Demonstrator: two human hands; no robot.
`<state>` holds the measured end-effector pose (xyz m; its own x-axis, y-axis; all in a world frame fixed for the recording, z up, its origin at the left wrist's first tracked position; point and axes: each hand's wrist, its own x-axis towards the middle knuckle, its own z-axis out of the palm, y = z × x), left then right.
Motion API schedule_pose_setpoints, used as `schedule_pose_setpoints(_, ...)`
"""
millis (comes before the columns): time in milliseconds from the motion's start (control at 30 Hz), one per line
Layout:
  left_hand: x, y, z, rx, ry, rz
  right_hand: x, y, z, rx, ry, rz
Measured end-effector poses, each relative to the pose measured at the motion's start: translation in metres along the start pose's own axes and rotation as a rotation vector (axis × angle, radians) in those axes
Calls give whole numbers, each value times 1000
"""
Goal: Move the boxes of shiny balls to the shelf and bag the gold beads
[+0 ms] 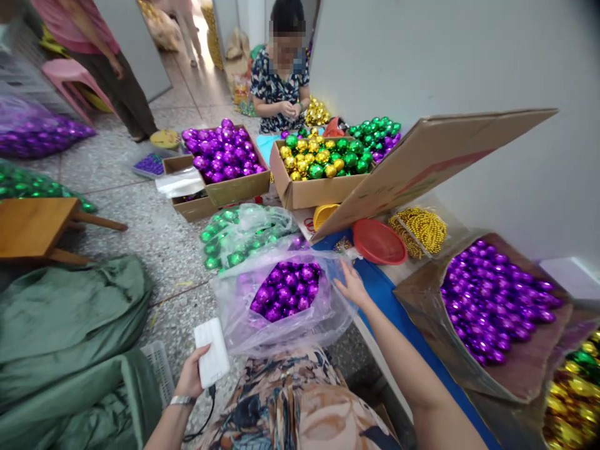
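Head view: your left hand (191, 370) gripped one white rectangular device (214, 353); your right hand (352, 285), loosely spread, lay against one translucent plastic bag (230, 312) of shiny purple balls (288, 290) before you; one brown cardboard flap (422, 159) bore unreadable red print (435, 179)

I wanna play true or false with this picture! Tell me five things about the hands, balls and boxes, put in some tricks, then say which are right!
1. The left hand holds a flat white rectangular block. True.
2. The right hand is at the right edge of the open see-through plastic bag. True.
3. The balls showing through that bag's opening are gold. False: they are shiny purple balls.
4. The round red plastic bowl sits on the brown wooden stool. False: it is beside the gold bead strings.
5. The brown cardboard box behind the bowl holds gold balls and green balls. True.
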<state>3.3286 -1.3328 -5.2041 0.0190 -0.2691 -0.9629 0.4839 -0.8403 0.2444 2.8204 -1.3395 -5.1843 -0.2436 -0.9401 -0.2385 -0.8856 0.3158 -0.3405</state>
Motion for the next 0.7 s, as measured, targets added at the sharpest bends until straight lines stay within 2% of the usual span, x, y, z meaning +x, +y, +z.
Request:
schedule_pose_setpoints(167,-2,-3,-5,19,-19,51,-15,-28,16,-73,-118,-52)
schedule_pose_setpoints(467,-1,-5,-10,41,-35,41,-38,-75,14,-281,-425,-115)
schedule_pose_setpoints(567,-2,-9,-9,48,-52,33,-46,-80,29,-319,-525,-163)
schedule_pose_setpoints(700,-3,-13,-6,30,-79,17,-53,-77,63,-401,-643,-217)
